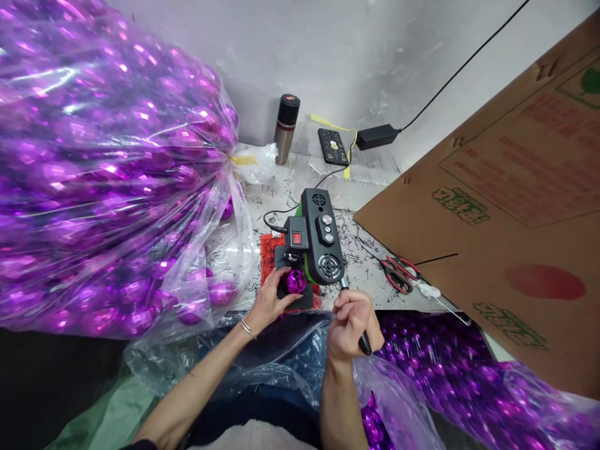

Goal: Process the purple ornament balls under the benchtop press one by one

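Observation:
Between the thumb and fingers of my left hand (272, 300) is a shiny purple ball (296, 281), on the dark base of a small black machine (323, 234). The machine has round vents, knobs and a red switch. My right hand (355, 325) is closed around the black-ended lever (364, 342) that sticks out from the machine's near end. Under the base lies a red mat (268, 253) strewn with small dark bits.
A huge clear bag of purple balls (107, 169) fills the left. Behind are a bottle (285, 131), a phone (332, 147) and a power adapter (377, 137). Red-handled scissors (398, 275) lie beside a large carton (506, 206). Another bag of purple balls (450, 362) is below the table edge.

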Demonstrator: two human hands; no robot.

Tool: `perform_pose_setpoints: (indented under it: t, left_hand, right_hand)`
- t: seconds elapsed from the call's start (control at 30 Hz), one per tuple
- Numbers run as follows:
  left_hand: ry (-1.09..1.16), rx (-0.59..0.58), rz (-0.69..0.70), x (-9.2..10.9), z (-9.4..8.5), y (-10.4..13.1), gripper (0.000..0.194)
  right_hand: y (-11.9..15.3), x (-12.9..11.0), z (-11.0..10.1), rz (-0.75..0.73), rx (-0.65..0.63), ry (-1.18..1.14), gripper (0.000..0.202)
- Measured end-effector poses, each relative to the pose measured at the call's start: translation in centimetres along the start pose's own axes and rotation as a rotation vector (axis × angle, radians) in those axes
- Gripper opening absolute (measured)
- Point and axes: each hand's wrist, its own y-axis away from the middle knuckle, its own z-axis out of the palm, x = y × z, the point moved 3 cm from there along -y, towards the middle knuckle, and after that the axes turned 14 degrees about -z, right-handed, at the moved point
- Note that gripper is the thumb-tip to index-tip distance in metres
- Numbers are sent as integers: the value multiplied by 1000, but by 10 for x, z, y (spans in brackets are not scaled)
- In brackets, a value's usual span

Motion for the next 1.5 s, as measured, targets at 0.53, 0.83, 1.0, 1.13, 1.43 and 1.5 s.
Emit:
perform_pose_setpoints:
  t: [0.53,0.83,1.0,1.13,1.43,1.5]
  left_hand:
    - [123,68,-85,-21,-10,-11,53]
    - [115,144,-144,-25,-11,-15,54]
    - [115,107,-175,-26,-15,-16,54]
    - [115,92,-176,-27,-17,-18,53]
    - [-122,221,10,-19,-4,-14,56]
    - [-163,208,50,-13,2,-11,56]
  right_hand:
    - [0,6,-1,-92,-107,66,39]
    - [-1,10,3,-188,-146,-28,34]
    - [-2,10,5,-216,-161,-42,33]
    - [-3,11,4,-221,-182,-54,33]
    - [0,13,4,-224,-175,-42,32]
    - [0,13,4,-230,-174,-32,32]
